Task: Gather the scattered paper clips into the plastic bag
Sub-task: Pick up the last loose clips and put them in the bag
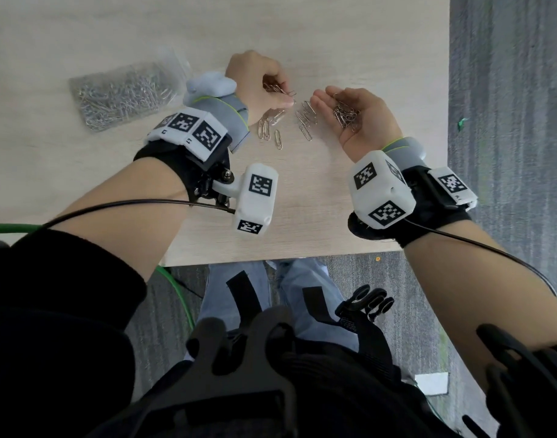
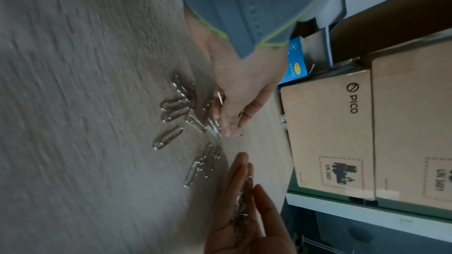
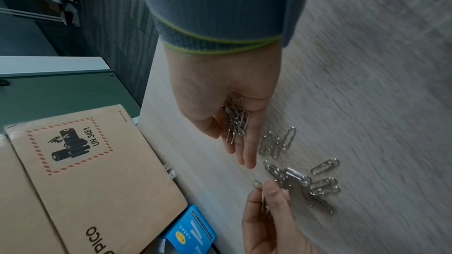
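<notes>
A clear plastic bag [image 1: 125, 96] full of paper clips lies on the wooden table at the far left. Loose paper clips [image 1: 305, 120] lie scattered between my hands, with more [image 1: 269, 131] just below my left hand. My left hand [image 1: 282, 91] is curled and pinches a few clips [image 1: 275, 87] just above the table; the pinch [image 3: 264, 198] shows in the right wrist view. My right hand [image 1: 337, 104] lies palm up with relaxed fingers and carries a small heap of clips [image 1: 345, 116] in the palm [image 3: 236, 121]. The scattered clips [image 2: 173, 107] appear blurred in the left wrist view.
Brown cardboard boxes [image 2: 330, 132] and a small blue box [image 3: 190, 239] stand past the table's far edge. The table's right edge [image 1: 448, 121] drops to grey carpet. The front edge [image 1: 271, 260] is near my legs.
</notes>
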